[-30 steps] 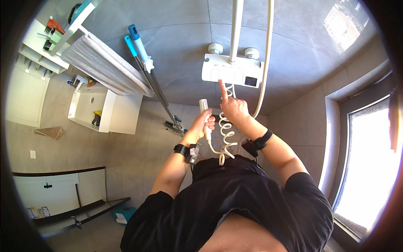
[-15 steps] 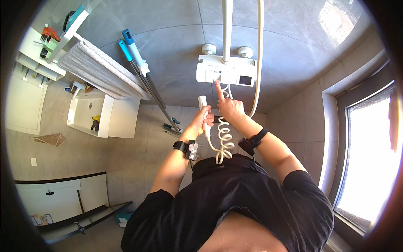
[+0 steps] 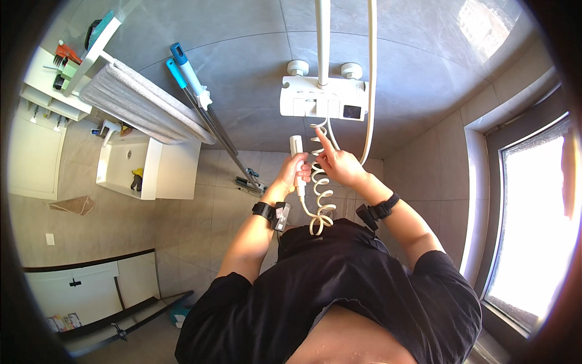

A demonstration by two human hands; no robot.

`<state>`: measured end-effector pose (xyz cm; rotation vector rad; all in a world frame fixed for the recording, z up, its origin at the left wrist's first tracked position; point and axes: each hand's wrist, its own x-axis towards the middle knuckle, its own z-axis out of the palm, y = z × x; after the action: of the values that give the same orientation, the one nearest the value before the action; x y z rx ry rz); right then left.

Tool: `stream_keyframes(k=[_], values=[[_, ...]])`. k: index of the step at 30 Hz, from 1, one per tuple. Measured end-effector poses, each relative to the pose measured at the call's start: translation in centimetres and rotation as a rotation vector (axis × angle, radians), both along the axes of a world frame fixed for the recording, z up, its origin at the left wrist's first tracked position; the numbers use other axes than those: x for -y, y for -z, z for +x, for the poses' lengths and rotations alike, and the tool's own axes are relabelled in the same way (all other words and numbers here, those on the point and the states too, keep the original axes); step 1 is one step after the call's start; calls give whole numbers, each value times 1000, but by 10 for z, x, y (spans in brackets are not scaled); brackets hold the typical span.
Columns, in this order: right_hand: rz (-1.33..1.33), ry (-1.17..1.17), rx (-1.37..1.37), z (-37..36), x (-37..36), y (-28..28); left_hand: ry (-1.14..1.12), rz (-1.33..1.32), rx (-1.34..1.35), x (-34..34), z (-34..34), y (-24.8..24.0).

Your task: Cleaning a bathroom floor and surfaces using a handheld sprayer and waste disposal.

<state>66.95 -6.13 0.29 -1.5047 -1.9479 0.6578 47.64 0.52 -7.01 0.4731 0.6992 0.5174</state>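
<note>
My left hand (image 3: 294, 173) is wrapped round a slim white hand sprayer (image 3: 296, 143), held nearly upright with its head above the fist. From its lower end a white coiled hose (image 3: 325, 195) loops up towards a white shower control unit (image 3: 292, 105) on the wall. The unit has buttons along its front and a small dark display (image 3: 351, 112). My right hand (image 3: 341, 166) holds nothing. Its index finger points up just below the unit, apart from the buttons, over the coil, while the other fingers are curled.
A white riser pipe (image 3: 324, 42) and a plain white hose (image 3: 372, 67) run up the wall. Left of them lean blue-handled poles (image 3: 189, 70), a grey towel (image 3: 136, 97) on a rail and a white sink (image 3: 124, 173). A bright window (image 3: 536, 224) is at right.
My right index finger has come down off the control unit's front and now sits lower, clear of the buttons. My left hand keeps its hold on the sprayer. The view has shifted slightly.
</note>
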Motion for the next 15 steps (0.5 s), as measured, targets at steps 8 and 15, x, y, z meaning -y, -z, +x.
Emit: stream_keyframes(k=[8,15], values=[[-531,-54,-1009,2,-10,46,59,230,46,7,15,-19],[-793,-225,-1382,3,-14,29,48,446,93,22,21,-38]])
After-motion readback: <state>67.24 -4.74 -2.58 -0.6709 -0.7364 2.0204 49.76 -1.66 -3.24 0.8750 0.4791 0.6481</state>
